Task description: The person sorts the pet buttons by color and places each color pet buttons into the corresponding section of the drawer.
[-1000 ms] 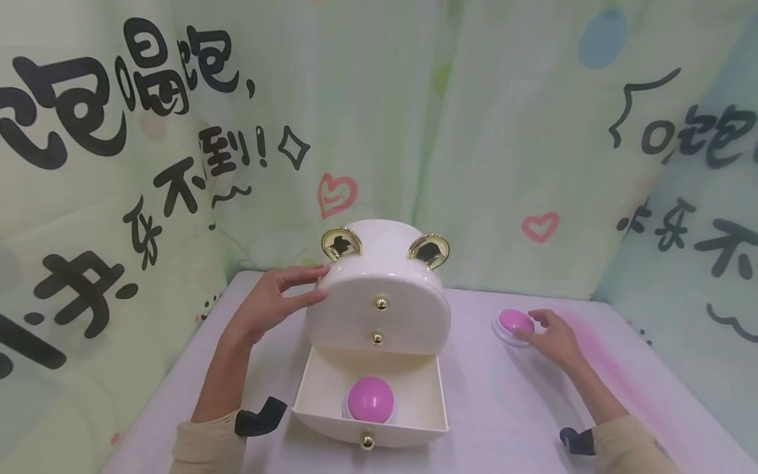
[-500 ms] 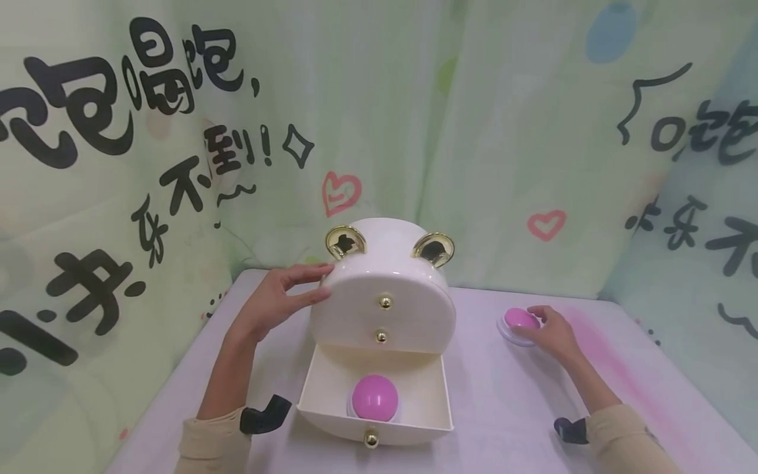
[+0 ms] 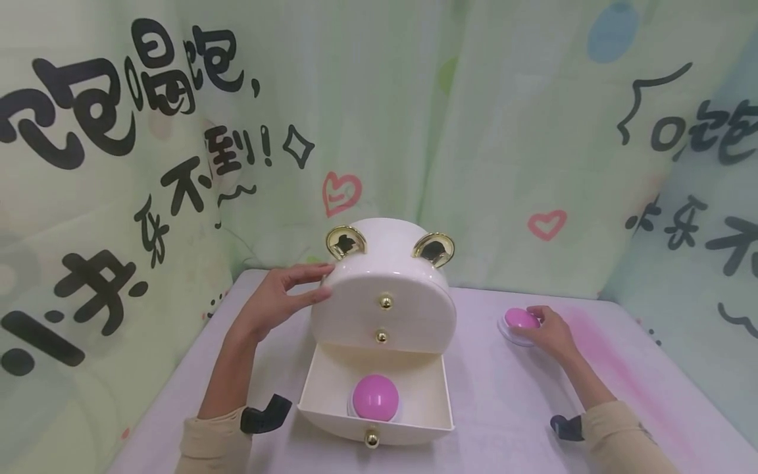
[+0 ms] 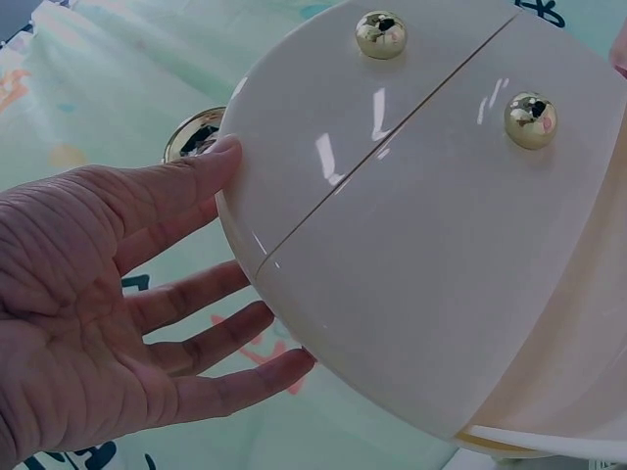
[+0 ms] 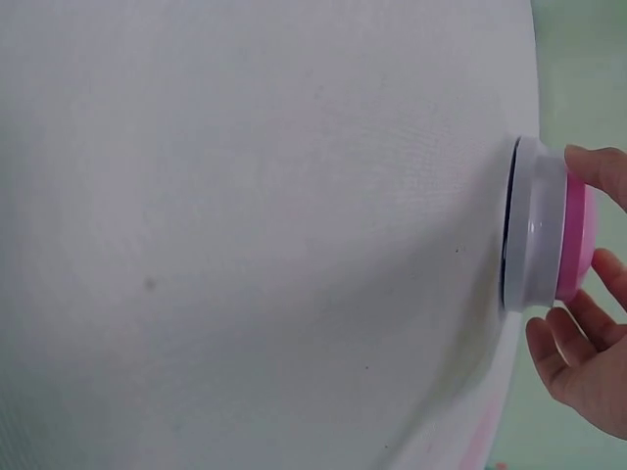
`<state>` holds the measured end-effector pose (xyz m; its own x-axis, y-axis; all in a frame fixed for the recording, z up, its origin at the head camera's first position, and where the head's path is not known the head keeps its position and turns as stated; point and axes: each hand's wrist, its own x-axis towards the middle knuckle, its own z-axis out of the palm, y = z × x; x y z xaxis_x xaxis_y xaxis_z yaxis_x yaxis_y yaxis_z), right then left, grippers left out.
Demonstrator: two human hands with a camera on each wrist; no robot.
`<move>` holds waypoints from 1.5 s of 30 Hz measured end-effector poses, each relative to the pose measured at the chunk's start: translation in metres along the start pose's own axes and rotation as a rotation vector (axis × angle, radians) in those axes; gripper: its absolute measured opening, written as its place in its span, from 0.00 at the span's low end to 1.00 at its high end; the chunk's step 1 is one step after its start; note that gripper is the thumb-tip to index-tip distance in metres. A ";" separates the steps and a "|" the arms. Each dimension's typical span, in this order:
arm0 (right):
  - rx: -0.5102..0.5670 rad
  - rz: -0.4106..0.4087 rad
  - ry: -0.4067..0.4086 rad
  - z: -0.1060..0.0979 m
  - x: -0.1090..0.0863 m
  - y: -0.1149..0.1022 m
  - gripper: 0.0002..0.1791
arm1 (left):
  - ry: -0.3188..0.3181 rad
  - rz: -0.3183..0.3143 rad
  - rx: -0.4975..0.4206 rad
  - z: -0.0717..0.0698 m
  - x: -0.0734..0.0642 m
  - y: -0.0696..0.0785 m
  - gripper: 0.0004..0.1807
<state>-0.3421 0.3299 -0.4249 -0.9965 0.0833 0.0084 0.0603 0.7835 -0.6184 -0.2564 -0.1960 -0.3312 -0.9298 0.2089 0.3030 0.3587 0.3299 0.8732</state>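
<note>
A glossy white drawer box (image 3: 385, 316) with gold-rimmed ears stands mid-table in the head view. Its bottom drawer (image 3: 414, 395) is pulled out, and a pink push button (image 3: 376, 397) with a white base lies inside. My left hand (image 3: 272, 306) touches the box's left side; in the left wrist view the thumb lies on the front edge and the fairly straight fingers reach along the side. At the right, my right hand (image 3: 553, 332) pinches the pink dome of a second push button (image 3: 521, 318) between thumb and fingers. Its white base (image 5: 534, 225) appears to rest on the table.
Gold knobs (image 3: 385, 302) stick out from the drawer fronts. The white table (image 3: 491, 408) has a pink smear (image 3: 610, 368) at the right. Printed curtains (image 3: 485, 145) rise behind and at both sides.
The head view has shifted slightly, so everything sits a little further right in it. The right hand has closed in a little on the second push button; the left hand stays on the box.
</note>
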 end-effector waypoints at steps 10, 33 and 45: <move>-0.003 -0.002 -0.012 0.003 0.001 0.005 0.43 | 0.000 0.001 0.003 0.000 0.000 -0.002 0.27; 0.010 -0.024 0.043 0.004 -0.003 0.005 0.41 | -0.004 0.016 0.001 0.000 0.000 -0.001 0.27; 0.058 -0.029 0.060 0.003 -0.012 0.003 0.44 | -0.003 0.009 -0.003 0.000 0.000 -0.001 0.27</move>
<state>-0.3304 0.3296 -0.4292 -0.9924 0.0988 0.0732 0.0258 0.7492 -0.6619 -0.2569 -0.1967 -0.3319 -0.9263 0.2149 0.3095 0.3667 0.3256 0.8715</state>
